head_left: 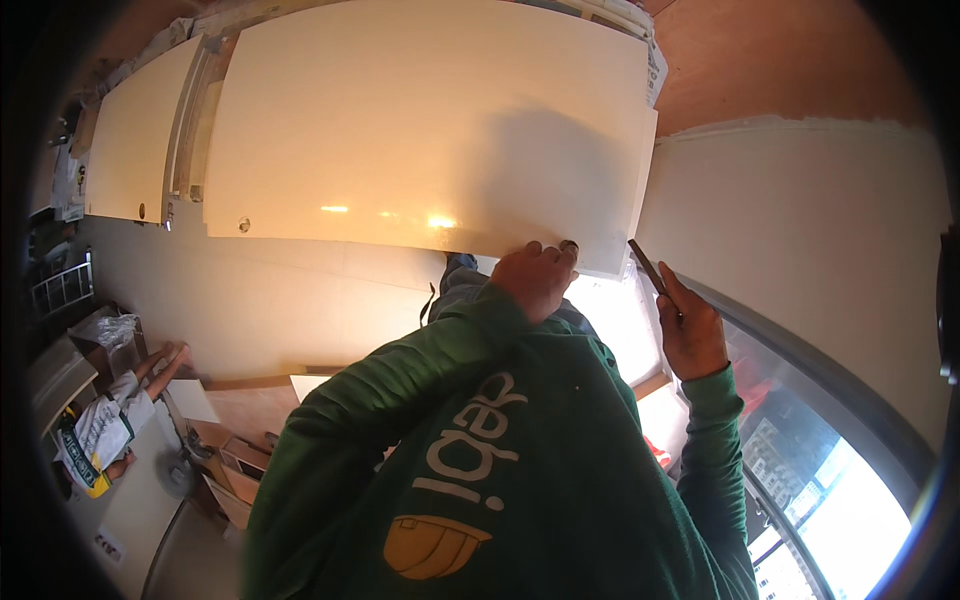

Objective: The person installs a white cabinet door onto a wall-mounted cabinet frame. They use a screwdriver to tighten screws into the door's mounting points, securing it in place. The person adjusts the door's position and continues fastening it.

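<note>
A large, glossy white panel [380, 120] spans the upper middle, a dark shadow across its right part. At its near edge, close to the right corner, my left hand [537, 282] is closed with bent fingers. By the fingertips is a small dark round piece [568, 247]; I cannot tell whether it is held or part of the panel. Right of that corner, my right hand [692, 328] grips a slim, dark, flat bar-like tool [646, 266]. The tool's far end points up and left, near the panel's right edge. Both arms wear green sleeves.
A second white panel [140, 135] stands at the far left. A window [800, 470] lies at the lower right beside a pale wall [800, 220]. At lower left another person [105, 425] is near wooden boxes [240, 470] and a fan [175, 478].
</note>
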A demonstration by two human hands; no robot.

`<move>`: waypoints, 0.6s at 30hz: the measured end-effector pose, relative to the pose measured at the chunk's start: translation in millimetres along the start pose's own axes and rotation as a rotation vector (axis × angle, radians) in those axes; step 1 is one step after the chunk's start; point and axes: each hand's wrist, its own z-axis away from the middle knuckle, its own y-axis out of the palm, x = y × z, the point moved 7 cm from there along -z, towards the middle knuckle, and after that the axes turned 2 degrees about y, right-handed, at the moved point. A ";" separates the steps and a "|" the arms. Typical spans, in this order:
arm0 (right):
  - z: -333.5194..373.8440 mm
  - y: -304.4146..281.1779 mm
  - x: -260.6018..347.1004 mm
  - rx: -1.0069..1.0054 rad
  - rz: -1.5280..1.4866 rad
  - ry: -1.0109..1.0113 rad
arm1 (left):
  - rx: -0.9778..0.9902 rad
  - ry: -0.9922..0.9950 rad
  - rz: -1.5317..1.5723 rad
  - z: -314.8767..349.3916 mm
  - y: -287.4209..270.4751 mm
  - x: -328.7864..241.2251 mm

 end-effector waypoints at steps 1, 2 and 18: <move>-0.3 -2.8 -0.3 -0.015 -0.034 0.022 | 0.058 -0.059 0.053 -4.7 3.6 0.3; -3.1 -6.8 5.2 -0.068 -0.082 -0.019 | 0.114 -0.121 0.107 -9.3 6.9 0.5; -67.3 19.9 -43.5 0.100 0.035 -0.499 | 0.107 -0.206 0.139 -22.6 -25.1 45.3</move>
